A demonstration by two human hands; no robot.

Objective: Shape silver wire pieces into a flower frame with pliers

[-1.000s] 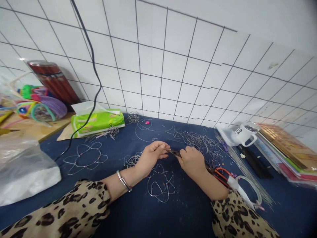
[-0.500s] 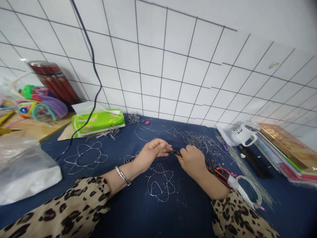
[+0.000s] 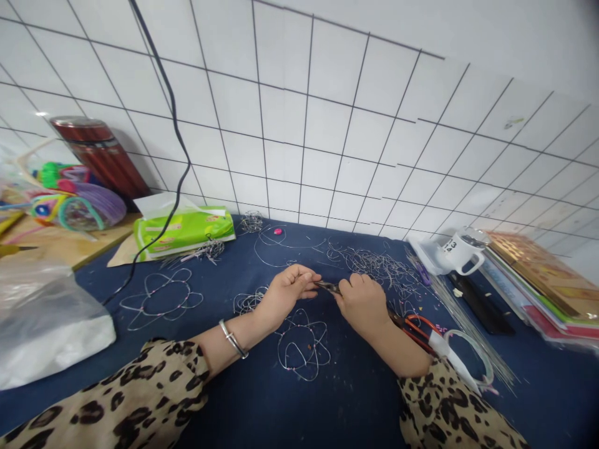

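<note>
In the middle of the view, my right hand (image 3: 364, 304) is closed round a small pair of pliers (image 3: 330, 287), whose jaws point left. The tip of the pliers meets the fingers of my left hand (image 3: 289, 293), which are pinched together on something too small to make out. Below my hands a wire flower shape with small pink beads (image 3: 304, 346) lies on the dark blue cloth (image 3: 346, 399). A coil of wire (image 3: 248, 302) is partly behind my left wrist. Another beaded wire flower (image 3: 163, 299) lies farther left.
Loose wire pieces (image 3: 384, 267) lie behind my right hand. At the right are orange-handled scissors (image 3: 418, 330), straight wires (image 3: 468, 324), a white mug (image 3: 463, 252) and books (image 3: 543, 280). A green tissue pack (image 3: 187, 232), a plastic bag (image 3: 51, 324) and a red flask (image 3: 103, 156) stand left.
My left fingers have drawn slightly closer together, and the pliers have turned a little in my right hand. The whole view has shifted very slightly.
</note>
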